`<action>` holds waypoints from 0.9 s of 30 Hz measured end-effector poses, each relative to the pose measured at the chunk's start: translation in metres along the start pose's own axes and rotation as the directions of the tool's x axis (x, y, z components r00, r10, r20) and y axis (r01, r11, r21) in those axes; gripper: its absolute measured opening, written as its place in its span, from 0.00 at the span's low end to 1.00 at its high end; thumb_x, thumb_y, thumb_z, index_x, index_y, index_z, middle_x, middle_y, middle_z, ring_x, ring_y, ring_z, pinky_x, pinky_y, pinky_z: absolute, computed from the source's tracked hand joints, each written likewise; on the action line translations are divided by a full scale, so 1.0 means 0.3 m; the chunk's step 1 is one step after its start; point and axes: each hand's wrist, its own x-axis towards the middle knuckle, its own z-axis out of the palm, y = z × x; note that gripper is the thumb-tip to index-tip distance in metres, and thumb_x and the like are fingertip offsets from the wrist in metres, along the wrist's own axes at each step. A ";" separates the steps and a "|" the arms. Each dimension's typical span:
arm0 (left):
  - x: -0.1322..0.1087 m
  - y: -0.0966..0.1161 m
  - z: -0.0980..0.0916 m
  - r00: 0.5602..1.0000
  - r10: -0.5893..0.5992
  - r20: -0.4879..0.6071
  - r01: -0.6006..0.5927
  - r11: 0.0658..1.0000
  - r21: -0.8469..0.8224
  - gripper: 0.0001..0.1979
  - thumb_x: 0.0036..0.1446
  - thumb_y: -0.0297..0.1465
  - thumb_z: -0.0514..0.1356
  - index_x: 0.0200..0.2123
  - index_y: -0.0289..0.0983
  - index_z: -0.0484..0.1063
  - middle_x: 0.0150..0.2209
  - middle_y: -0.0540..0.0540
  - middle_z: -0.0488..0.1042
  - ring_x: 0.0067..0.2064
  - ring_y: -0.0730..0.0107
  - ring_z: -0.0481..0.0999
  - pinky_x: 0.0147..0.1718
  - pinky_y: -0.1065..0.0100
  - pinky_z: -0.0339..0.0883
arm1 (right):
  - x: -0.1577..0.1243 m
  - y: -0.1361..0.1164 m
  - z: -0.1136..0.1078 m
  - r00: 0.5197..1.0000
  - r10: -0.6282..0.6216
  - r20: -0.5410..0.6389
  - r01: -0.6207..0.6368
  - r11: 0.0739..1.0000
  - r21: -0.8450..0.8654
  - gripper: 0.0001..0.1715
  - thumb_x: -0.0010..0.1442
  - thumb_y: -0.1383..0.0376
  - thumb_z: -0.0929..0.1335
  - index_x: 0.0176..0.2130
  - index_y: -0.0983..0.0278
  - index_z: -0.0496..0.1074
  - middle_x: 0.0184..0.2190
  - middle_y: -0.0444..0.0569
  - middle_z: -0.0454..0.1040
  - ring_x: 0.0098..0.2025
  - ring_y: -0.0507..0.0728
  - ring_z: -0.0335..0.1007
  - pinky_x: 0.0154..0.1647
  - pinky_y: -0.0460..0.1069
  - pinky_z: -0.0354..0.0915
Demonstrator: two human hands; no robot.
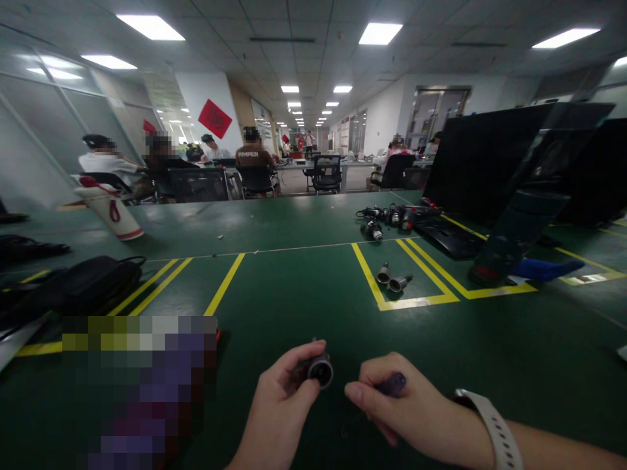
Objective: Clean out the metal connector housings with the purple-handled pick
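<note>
My left hand [289, 391] is closed around a grey metal cup-shaped part [321, 371]. Its round open end faces me, and a short stem sticks up behind the fingers. Just to the right, my right hand [392, 398] grips what looks like a small screwdriver, its dark purple handle [398, 382] showing above the fingers. The thin shaft is dim against the table, so I cannot make out its tip. A gap separates the two hands. Farther back, two similar metal parts [400, 283] lie on their sides inside a yellow taped box.
On the green table [294, 287], a blurred-out purple object [161, 391] lies left and a black bag [88, 287] beyond it. A paper cup [112, 209] stands at back left. Cabled parts [375, 228], a dark bottle [519, 235] and monitors [490, 156] are right. Several people sit beyond.
</note>
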 end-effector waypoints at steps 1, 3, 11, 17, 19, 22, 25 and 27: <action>-0.003 0.000 -0.001 1.000 0.002 0.007 -0.002 1.000 0.002 0.15 0.43 0.26 0.63 0.37 0.37 0.80 0.44 0.42 0.80 0.47 0.57 0.77 0.50 0.60 0.66 | 0.000 0.002 0.000 1.000 -0.001 0.000 0.001 1.000 -0.004 0.30 0.57 0.43 0.60 0.19 0.62 0.58 0.11 0.37 0.56 0.13 0.46 0.51 0.13 0.42 0.49; -0.008 -0.001 -0.002 1.000 0.005 0.017 -0.005 1.000 0.001 0.14 0.42 0.26 0.63 0.36 0.38 0.80 0.44 0.42 0.80 0.47 0.56 0.76 0.50 0.60 0.66 | 0.001 0.006 -0.001 1.000 0.003 -0.002 -0.003 1.000 -0.004 0.29 0.58 0.45 0.61 0.19 0.63 0.58 0.10 0.37 0.56 0.13 0.46 0.52 0.13 0.42 0.49; -0.018 -0.037 -0.017 0.997 -0.013 0.080 0.015 1.000 -0.025 0.15 0.40 0.25 0.64 0.35 0.40 0.81 0.41 0.44 0.82 0.43 0.57 0.78 0.45 0.61 0.70 | 0.008 0.033 -0.012 0.971 0.158 0.179 -0.192 0.961 0.197 0.25 0.56 0.52 0.68 0.18 0.66 0.63 0.09 0.36 0.59 0.10 0.44 0.54 0.09 0.38 0.49; -0.034 -0.001 -0.001 0.996 -0.083 0.039 0.083 0.996 -0.021 0.16 0.39 0.27 0.65 0.35 0.38 0.81 0.37 0.44 0.83 0.42 0.56 0.79 0.43 0.61 0.70 | 0.032 0.065 0.004 0.979 0.137 0.150 -0.200 0.763 0.614 0.27 0.49 0.49 0.71 0.16 0.64 0.61 0.06 0.34 0.57 0.06 0.44 0.49 0.05 0.39 0.44; -0.042 0.009 0.005 0.996 -0.087 0.024 0.088 0.996 -0.030 0.15 0.38 0.26 0.65 0.35 0.38 0.81 0.35 0.44 0.83 0.40 0.56 0.79 0.42 0.61 0.71 | 0.020 0.050 -0.009 0.993 0.093 0.075 -0.119 0.761 0.638 0.27 0.52 0.47 0.69 0.17 0.63 0.60 0.07 0.33 0.56 0.07 0.43 0.46 0.07 0.40 0.46; -0.051 0.018 0.012 0.996 -0.087 0.017 0.088 0.996 -0.030 0.15 0.40 0.26 0.63 0.35 0.39 0.81 0.36 0.44 0.83 0.41 0.57 0.79 0.42 0.61 0.71 | -0.022 0.011 -0.037 0.980 -0.123 -0.154 0.182 0.866 0.465 0.26 0.60 0.50 0.65 0.19 0.63 0.60 0.09 0.34 0.56 0.11 0.44 0.48 0.12 0.41 0.47; -0.057 0.021 0.012 0.995 -0.085 0.045 0.086 0.996 -0.019 0.15 0.40 0.25 0.63 0.35 0.40 0.82 0.37 0.45 0.83 0.41 0.58 0.79 0.43 0.62 0.71 | -0.068 -0.025 -0.048 0.859 -0.456 -0.232 0.455 0.888 -0.060 0.29 0.66 0.55 0.60 0.18 0.64 0.62 0.12 0.39 0.60 0.16 0.46 0.56 0.20 0.44 0.55; -0.057 0.019 0.009 0.995 -0.074 0.063 0.075 0.997 -0.010 0.15 0.41 0.25 0.63 0.35 0.41 0.82 0.38 0.45 0.83 0.42 0.58 0.79 0.44 0.63 0.71 | -0.085 -0.038 -0.040 0.764 -0.613 -0.200 0.536 0.777 -0.331 0.29 0.68 0.57 0.57 0.18 0.64 0.63 0.14 0.42 0.62 0.19 0.48 0.58 0.23 0.45 0.57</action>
